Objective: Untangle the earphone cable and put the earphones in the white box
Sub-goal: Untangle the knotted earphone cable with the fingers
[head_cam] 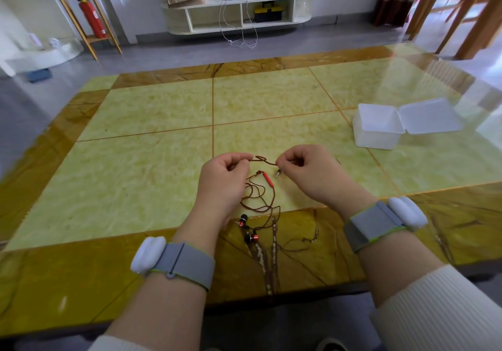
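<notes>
Just below the centre of the frame, a short kinked stretch of the earphone cable [262, 160] is pinched between the left hand [225, 176] and the right hand [304, 171], with the rest hanging in loose loops to the earbuds [245, 228] on the table [135, 122]. If the stretch is pulled taut, the kink could be tightened into a knot; the white box [376, 127] is left open at the right edge

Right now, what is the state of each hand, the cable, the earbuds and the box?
left hand: pinches the cable.
right hand: pinches the cable near the plug.
earphone cable: tangled, loops hanging down to the table.
earbuds: lying on the table, outside the box.
white box: open, lid folded back, nothing visible inside.
</notes>
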A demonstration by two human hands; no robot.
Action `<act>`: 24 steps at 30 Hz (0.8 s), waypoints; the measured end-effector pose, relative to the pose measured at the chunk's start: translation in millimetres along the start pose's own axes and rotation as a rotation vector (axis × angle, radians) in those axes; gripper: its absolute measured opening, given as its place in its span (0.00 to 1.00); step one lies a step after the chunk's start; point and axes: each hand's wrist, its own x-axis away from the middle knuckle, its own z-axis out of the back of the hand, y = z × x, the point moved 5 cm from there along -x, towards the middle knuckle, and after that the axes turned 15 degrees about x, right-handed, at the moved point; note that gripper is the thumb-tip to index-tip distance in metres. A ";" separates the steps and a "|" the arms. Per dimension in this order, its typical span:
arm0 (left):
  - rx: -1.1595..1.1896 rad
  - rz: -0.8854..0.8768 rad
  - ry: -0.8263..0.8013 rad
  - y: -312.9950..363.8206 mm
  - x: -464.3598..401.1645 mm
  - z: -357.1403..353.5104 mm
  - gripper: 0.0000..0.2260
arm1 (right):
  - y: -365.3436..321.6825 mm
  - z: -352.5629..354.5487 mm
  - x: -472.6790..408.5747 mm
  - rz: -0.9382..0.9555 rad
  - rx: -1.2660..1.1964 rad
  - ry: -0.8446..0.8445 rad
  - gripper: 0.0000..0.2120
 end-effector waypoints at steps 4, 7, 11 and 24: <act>-0.016 -0.010 0.039 0.8 -0.3 3.9 0.04 | 3.7 3.9 -2.1 -0.045 0.057 0.054 0.05; -0.012 -0.013 0.084 -1.8 -1.6 6.9 0.03 | 8.0 9.0 -2.8 -0.081 0.078 0.084 0.06; -0.054 -0.008 0.122 -1.0 -0.7 7.9 0.05 | 8.3 9.5 -3.8 -0.087 0.120 0.091 0.08; -0.179 0.005 0.091 -0.5 -1.1 9.6 0.15 | 24.4 19.6 -6.3 -0.226 0.073 0.241 0.06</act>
